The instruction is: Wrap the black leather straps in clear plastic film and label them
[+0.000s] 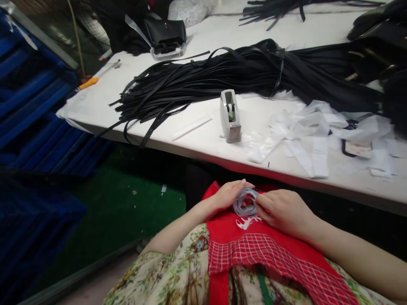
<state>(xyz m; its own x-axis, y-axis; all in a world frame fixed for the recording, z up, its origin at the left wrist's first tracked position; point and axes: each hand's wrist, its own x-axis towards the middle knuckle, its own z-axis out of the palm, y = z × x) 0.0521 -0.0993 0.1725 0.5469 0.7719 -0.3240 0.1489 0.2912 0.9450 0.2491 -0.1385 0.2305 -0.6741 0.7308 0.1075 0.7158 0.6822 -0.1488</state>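
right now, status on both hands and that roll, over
Left hand and right hand both grip the tape roll over the red apron. Tape dispenser on the table, apart. Nothing between.

White table (197,142) with black straps (241,72), tape dispenser (229,115), white paper scraps (313,135).

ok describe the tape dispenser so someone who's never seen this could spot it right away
Start at the long white table with the big heap of black straps. Just in front of that heap, near the table's front edge and left of the white paper scraps, stands the tape dispenser. It is the only small, upright grey block there, amid flat things.
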